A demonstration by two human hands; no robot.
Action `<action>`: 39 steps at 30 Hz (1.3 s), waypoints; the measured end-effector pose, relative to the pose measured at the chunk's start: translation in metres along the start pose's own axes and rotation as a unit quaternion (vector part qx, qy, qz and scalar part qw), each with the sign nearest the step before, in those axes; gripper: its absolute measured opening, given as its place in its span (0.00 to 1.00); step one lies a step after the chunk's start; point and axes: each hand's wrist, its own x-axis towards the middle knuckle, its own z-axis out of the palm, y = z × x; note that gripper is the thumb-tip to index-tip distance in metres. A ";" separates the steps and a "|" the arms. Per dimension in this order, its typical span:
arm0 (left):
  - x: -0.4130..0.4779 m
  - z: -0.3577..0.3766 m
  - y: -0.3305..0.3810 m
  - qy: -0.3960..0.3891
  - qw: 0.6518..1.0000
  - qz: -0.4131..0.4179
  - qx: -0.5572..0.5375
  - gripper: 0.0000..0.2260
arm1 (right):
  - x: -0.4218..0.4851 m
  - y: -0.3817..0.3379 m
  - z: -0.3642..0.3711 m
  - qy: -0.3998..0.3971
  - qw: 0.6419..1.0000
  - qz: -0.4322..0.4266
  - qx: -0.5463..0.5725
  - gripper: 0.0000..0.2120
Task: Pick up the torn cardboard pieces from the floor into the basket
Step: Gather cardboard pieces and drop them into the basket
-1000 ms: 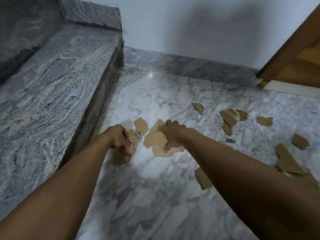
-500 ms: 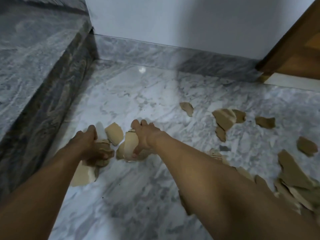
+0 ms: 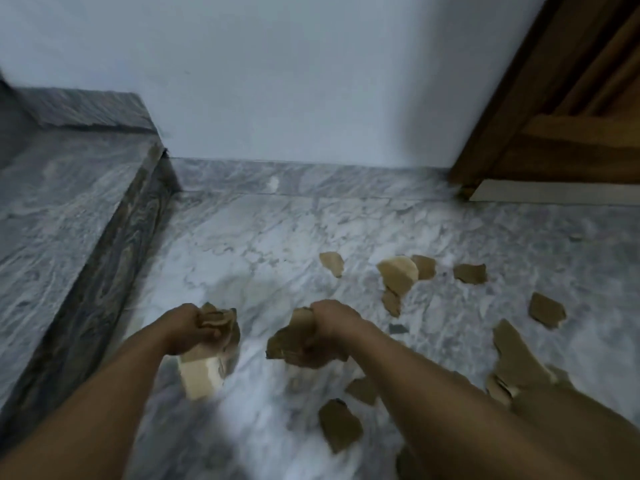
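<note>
clutching two cardboard wads [image 3: 199, 374], left hand [image 3: 183, 329] and right hand [image 3: 329, 327]; ten-odd loose pieces [image 3: 398, 275]

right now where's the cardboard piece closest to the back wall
In the head view, the cardboard piece lies on the marble floor right of centre, beyond the right hand and just left of the pale folded piece.

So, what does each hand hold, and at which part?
The left hand grips a bunch of cardboard pieces by their upper ends; the right hand grips a second bunch near its top edge.
</note>
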 end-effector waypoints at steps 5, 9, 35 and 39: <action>0.012 -0.016 0.028 -0.027 0.995 0.001 0.097 0.14 | -0.019 0.006 -0.045 -0.024 0.999 0.022 0.036 0.17; 0.025 -0.008 0.026 -0.027 0.991 0.012 0.134 0.17 | -0.017 0.011 -0.044 -0.034 0.999 0.029 0.022 0.21; 0.040 0.050 0.066 -0.184 0.967 0.161 0.078 0.21 | -0.042 0.106 0.034 0.043 0.975 0.203 0.072 0.35; 0.004 0.093 0.127 -0.267 0.930 0.207 0.143 0.27 | -0.084 0.140 0.026 0.023 0.967 0.248 0.059 0.39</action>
